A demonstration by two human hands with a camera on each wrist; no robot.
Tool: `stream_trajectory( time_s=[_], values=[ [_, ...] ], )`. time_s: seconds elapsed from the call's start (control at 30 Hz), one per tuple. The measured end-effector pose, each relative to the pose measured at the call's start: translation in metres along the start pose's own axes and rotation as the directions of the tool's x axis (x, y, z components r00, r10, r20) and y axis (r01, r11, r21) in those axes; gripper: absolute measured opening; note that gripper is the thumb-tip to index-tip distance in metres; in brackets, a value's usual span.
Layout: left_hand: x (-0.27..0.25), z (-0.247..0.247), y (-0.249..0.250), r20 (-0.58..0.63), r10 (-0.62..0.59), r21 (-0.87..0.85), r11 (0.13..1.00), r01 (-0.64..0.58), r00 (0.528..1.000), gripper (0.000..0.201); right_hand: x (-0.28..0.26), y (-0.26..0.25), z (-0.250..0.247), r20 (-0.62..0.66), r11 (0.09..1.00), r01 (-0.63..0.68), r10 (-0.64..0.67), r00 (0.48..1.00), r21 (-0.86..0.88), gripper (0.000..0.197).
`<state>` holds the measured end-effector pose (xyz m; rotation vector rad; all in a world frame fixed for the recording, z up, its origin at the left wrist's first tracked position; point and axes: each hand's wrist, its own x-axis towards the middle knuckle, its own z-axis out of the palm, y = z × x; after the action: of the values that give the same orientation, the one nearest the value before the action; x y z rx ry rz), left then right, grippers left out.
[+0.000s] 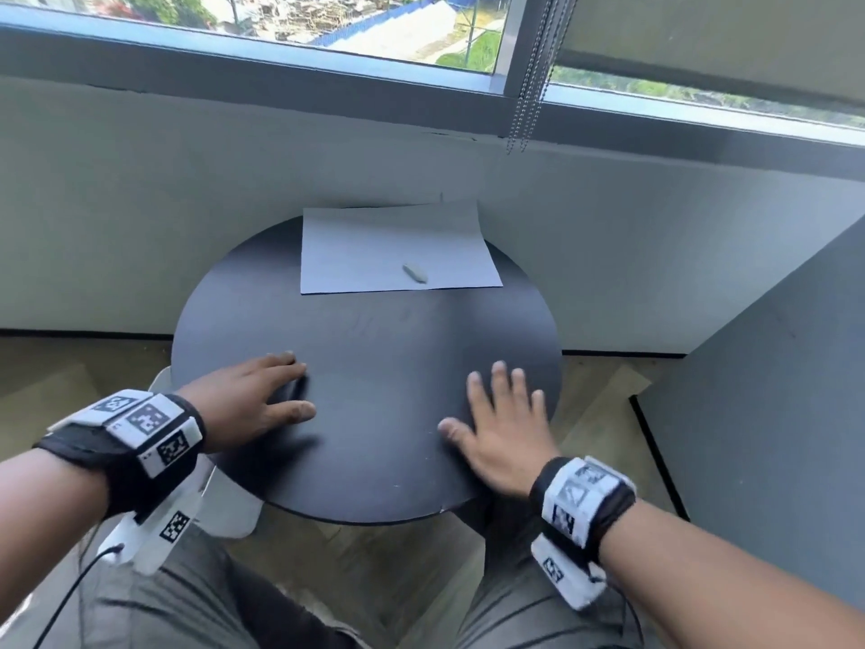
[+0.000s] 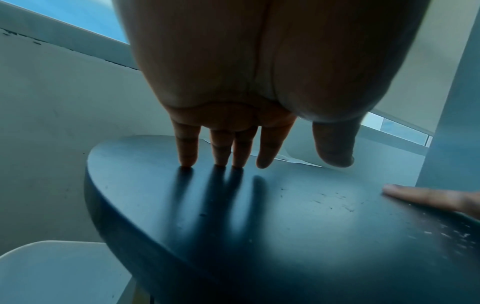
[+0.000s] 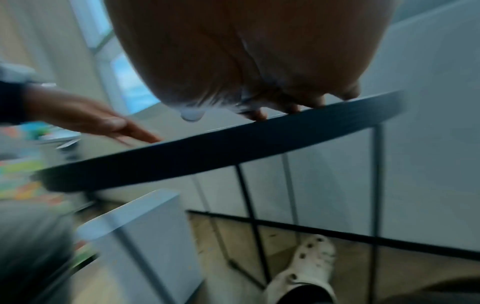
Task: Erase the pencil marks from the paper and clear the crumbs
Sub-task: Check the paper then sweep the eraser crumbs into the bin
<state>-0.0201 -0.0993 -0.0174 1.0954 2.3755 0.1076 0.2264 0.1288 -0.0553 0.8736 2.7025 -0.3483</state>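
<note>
A white sheet of paper (image 1: pixel 393 248) lies at the far side of the round black table (image 1: pixel 365 330), with a small grey eraser (image 1: pixel 415 272) on its near right part. My left hand (image 1: pixel 262 398) lies flat on the table's near left, fingers straight, fingertips (image 2: pixel 187 162) touching the top. My right hand (image 1: pixel 503 426) lies flat on the near right, fingers spread over the edge. Small pale crumbs (image 2: pixel 451 236) speckle the tabletop near the right hand's finger (image 2: pixel 426 196). Neither hand holds anything. The right wrist view is blurred.
A white wall and window sill stand right behind the table. A grey panel (image 1: pixel 767 414) rises at the right. A white chair seat (image 1: pixel 224 503) sits under the table's left edge. My knees and a white clog (image 3: pixel 303 269) are below, beside thin black table legs (image 3: pixel 249 203).
</note>
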Motion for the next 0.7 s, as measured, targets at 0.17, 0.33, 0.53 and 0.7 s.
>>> stream_trajectory(
  time_s=[0.17, 0.33, 0.53, 0.7],
  values=[
    [-0.003, -0.002, 0.003, -0.015, 0.005, -0.008, 1.000, -0.005, 1.000, 0.074, 0.003, 0.024, -0.028, -0.026, 0.940, 0.252, -0.253, 0.967, 0.228, 0.102],
    [-0.009, 0.001, 0.005, -0.094, -0.047, -0.021, 0.999, 0.045, 0.994, 0.075, 0.059, 0.065, -0.046, -0.038, 0.994, -0.096, 0.098, 0.994, 0.054, 0.088],
    [-0.015, 0.009, 0.004, -0.044, -0.123, -0.007, 0.992, 0.123, 0.991, 0.083, -0.015, -0.050, 0.010, 0.002, 0.990, 0.144, -0.144, 0.990, 0.004, 0.090],
    [-0.020, 0.007, 0.008, -0.074, -0.113, -0.049, 0.993, 0.109, 0.991, 0.077, -0.048, -0.071, 0.000, 0.016, 0.891, 0.419, -0.428, 0.903, 0.176, 0.097]
  ],
)
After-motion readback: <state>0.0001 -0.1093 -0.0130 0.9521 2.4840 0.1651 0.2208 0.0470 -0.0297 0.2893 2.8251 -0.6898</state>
